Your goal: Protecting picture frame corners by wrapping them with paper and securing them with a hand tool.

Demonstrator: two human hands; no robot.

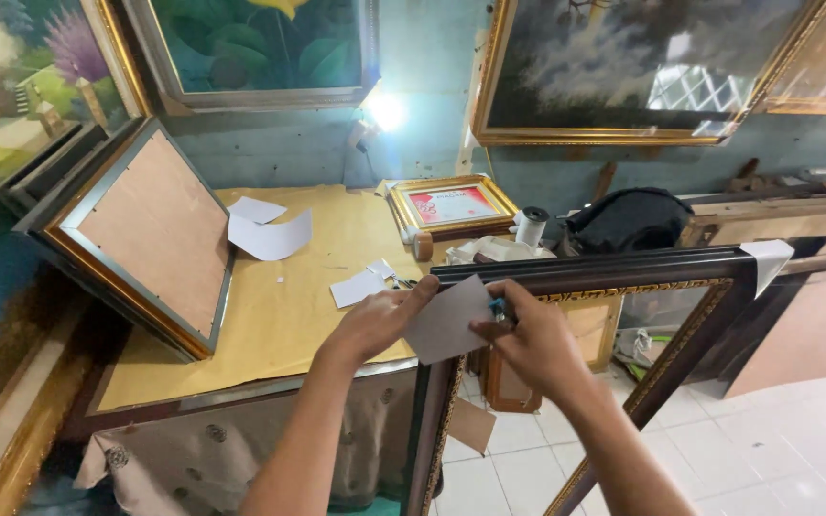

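A large dark frame (623, 272) with a gold inner edge stands tilted against the table's front edge. Over its upper left corner lies a grey card piece (446, 325). My left hand (375, 325) pinches the card's left edge with its fingertips. My right hand (528, 339) presses on the card's right side and holds a small dark tool with a blue tip (499, 311). A white card corner cover (767, 260) sits on the frame's upper right corner.
The table (270, 325) is covered in yellow-brown paper with loose white card pieces (270, 234). A frame showing its board back (145, 239) leans at left. A small gold frame (451, 205), tape rolls (531, 226) and a black bag (628, 220) sit behind. Paintings hang above.
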